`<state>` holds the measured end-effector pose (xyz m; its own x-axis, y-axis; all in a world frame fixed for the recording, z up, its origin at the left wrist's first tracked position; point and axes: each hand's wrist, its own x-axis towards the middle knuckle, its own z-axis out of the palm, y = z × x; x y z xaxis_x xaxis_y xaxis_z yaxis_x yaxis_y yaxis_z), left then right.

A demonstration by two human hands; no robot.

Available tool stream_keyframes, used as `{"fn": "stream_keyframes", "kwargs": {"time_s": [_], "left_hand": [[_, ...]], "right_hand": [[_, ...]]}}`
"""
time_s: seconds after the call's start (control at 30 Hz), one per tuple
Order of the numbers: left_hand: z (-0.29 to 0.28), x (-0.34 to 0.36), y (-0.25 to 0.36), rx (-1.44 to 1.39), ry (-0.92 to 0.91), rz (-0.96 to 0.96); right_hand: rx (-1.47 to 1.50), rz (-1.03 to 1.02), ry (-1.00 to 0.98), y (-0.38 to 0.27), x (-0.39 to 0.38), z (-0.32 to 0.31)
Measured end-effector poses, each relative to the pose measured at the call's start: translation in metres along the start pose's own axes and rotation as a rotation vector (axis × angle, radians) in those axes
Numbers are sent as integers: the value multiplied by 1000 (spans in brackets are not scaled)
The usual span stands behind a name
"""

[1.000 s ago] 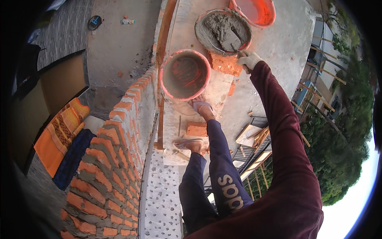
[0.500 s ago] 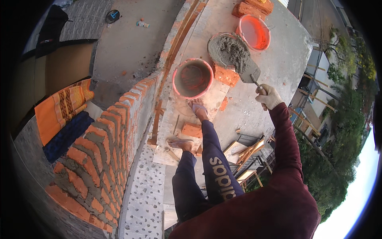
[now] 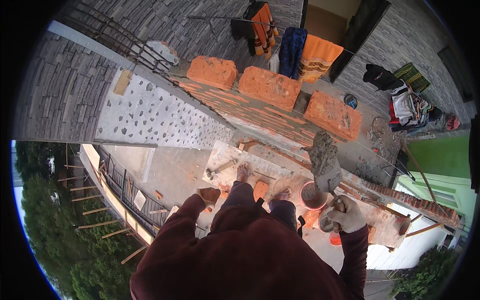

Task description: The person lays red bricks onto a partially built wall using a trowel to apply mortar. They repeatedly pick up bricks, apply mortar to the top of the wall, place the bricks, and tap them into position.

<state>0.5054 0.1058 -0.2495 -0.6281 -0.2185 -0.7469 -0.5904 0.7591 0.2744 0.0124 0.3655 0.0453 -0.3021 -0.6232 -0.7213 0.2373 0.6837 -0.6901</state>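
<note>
Nearest, the right hand (image 3: 346, 214), gloved, is clenched round the handle of a trowel (image 3: 327, 176); the blade points up and away from the body and carries a heap of grey mortar (image 3: 322, 150). The mortar sits on the blade just below the top course of the brick wall (image 3: 260, 117), close to the right-hand loose brick (image 3: 333, 115).

Left hand (image 3: 208, 195), also gloved, hangs out to the left side, well apart from the trowel. Fingers curled loosely; it grasps nothing that can be seen, but whether the fist is fully closed cannot be told.

Below, between the arms: the person's two feet on a grey concrete slab (image 3: 170, 172). An orange bucket (image 3: 312, 196) stands just beside the right foot, directly under the trowel. A brick piece (image 3: 260, 190) lies between the feet.

Further out: three bricks lie on top of the wall, the middle brick (image 3: 270, 87) and the left brick (image 3: 212, 71) set with gaps between them. A taut string line (image 3: 380, 152) runs along the right part of the wall.

Beyond the wall: orange and blue cloths (image 3: 305, 52) hang over a line, and a pile of clothing (image 3: 407, 102) lies on the ground at right.
</note>
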Motion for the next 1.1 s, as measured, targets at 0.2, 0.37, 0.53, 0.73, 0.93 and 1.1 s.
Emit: {"fn": "stream_keyframes", "kwargs": {"time_s": [0.2,0.37,0.53,0.73,0.93,1.1], "left_hand": [[122,1,-24,-779,-25,-766],[108,-56,-19,-1288,-51,-1004],[102,-97,-30,-1380,-33,-1062],[103,-114,-68,-1481,-43,-1154],[83,-100,-119,-1435,211,-1045],[58,-70,-185,-1675,671,-644]], "right_hand": [[-430,-289,-300,-193,124,97],[-655,-340,-362,-317,212,220],[-1013,-415,-223,-378,275,331],[-1609,-599,131,-369,328,404],[-1673,-597,121,-386,291,393],[-1748,-590,-21,-402,303,405]]}}
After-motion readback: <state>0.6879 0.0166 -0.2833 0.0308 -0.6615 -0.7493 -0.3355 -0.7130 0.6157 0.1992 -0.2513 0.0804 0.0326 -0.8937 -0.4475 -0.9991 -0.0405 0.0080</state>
